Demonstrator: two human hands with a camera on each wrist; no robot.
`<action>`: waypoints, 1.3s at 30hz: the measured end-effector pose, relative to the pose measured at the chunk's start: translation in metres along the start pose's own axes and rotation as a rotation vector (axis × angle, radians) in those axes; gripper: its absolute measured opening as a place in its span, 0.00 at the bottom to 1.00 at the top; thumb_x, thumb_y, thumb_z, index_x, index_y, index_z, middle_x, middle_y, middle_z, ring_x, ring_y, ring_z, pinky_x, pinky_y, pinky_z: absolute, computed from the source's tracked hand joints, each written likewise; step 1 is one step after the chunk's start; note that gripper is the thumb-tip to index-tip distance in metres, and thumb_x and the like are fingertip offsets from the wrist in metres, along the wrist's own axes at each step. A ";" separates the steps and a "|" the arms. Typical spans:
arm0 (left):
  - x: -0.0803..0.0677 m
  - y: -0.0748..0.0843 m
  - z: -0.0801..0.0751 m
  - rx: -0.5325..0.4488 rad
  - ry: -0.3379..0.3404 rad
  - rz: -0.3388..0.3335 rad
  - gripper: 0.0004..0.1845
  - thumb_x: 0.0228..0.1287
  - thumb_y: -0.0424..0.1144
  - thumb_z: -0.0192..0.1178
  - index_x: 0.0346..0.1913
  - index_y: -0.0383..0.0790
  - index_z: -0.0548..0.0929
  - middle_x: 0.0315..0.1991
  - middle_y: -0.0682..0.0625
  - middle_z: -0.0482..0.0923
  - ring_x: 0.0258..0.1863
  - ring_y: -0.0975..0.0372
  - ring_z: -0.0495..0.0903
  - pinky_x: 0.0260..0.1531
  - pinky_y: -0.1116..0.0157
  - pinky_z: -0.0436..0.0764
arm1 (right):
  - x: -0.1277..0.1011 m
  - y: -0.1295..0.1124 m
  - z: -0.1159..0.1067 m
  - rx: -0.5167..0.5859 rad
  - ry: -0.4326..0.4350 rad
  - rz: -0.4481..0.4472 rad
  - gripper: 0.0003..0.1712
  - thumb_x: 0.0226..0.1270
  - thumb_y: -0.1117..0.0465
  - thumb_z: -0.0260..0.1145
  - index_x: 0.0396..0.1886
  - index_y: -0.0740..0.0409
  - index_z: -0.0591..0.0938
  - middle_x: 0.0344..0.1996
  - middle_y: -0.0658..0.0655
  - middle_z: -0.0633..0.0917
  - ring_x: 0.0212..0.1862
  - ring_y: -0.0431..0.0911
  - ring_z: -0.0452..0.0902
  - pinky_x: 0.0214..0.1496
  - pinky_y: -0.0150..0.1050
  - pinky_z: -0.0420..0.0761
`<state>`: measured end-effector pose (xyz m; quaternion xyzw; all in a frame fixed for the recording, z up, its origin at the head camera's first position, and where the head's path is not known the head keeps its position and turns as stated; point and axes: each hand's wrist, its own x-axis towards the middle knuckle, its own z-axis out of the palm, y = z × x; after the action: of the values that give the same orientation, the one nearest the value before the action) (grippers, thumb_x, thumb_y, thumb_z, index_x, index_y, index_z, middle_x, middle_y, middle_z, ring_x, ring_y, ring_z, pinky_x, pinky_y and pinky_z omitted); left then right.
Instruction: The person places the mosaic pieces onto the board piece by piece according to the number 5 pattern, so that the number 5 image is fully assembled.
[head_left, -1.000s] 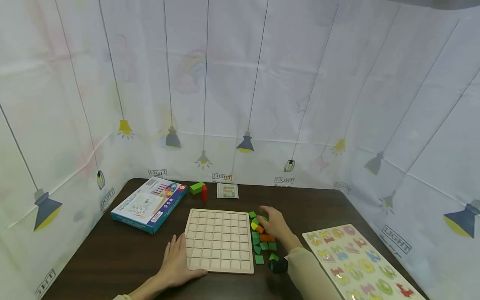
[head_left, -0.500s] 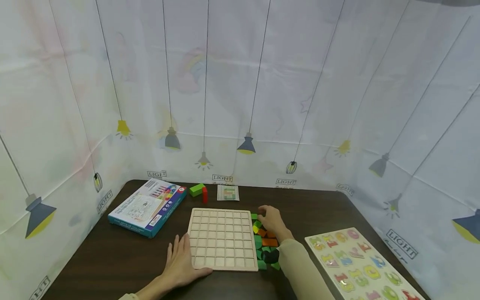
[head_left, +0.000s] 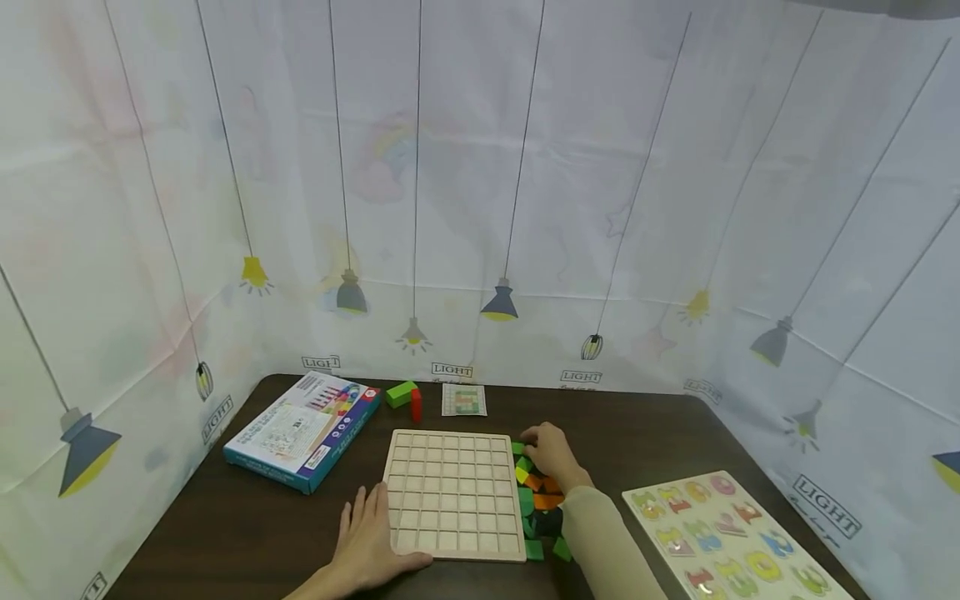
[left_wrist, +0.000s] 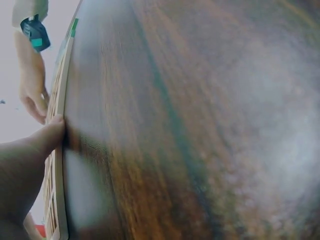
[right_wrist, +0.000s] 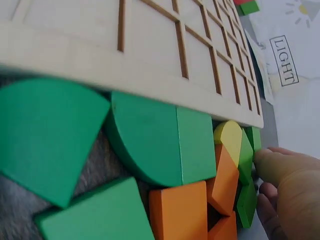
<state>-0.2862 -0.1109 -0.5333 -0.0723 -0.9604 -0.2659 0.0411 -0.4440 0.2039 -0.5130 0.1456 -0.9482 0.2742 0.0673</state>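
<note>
A pale wooden grid board [head_left: 455, 492] lies on the dark table [head_left: 225, 517]. My left hand [head_left: 367, 537] rests flat beside its near left corner, and the thumb [left_wrist: 47, 140] presses the board's edge [left_wrist: 62, 115]. My right hand [head_left: 550, 452] lies over a pile of green, orange and yellow blocks [head_left: 538, 502] packed against the board's right edge. In the right wrist view its fingertips [right_wrist: 280, 167] touch a small green block [right_wrist: 247, 150] beside a yellow piece [right_wrist: 229, 137], orange blocks [right_wrist: 180, 212] and large green blocks [right_wrist: 150, 140]. Nothing is plainly gripped.
A blue game box [head_left: 303, 429] lies at the back left. A green block [head_left: 401, 392], a red block [head_left: 416, 406] and a pattern card [head_left: 464, 400] sit behind the board. A number puzzle board [head_left: 720, 533] lies at the right. White curtain walls surround the table.
My right hand has moved left towards the board, and the scattered blocks now sit bunched against its right edge. The left hand stays by the board's corner.
</note>
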 end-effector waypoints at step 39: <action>-0.001 -0.021 -0.018 -0.003 -0.054 0.098 0.67 0.36 0.76 0.62 0.67 0.22 0.58 0.67 0.24 0.51 0.69 0.37 0.46 0.63 0.40 0.50 | -0.004 0.007 -0.004 -0.049 -0.043 -0.105 0.12 0.62 0.66 0.67 0.45 0.64 0.85 0.46 0.63 0.78 0.47 0.56 0.75 0.48 0.49 0.78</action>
<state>-0.2879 -0.1379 -0.5287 -0.1267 -0.9560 -0.2632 0.0283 -0.4418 0.2124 -0.5142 0.1991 -0.9469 0.2439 0.0649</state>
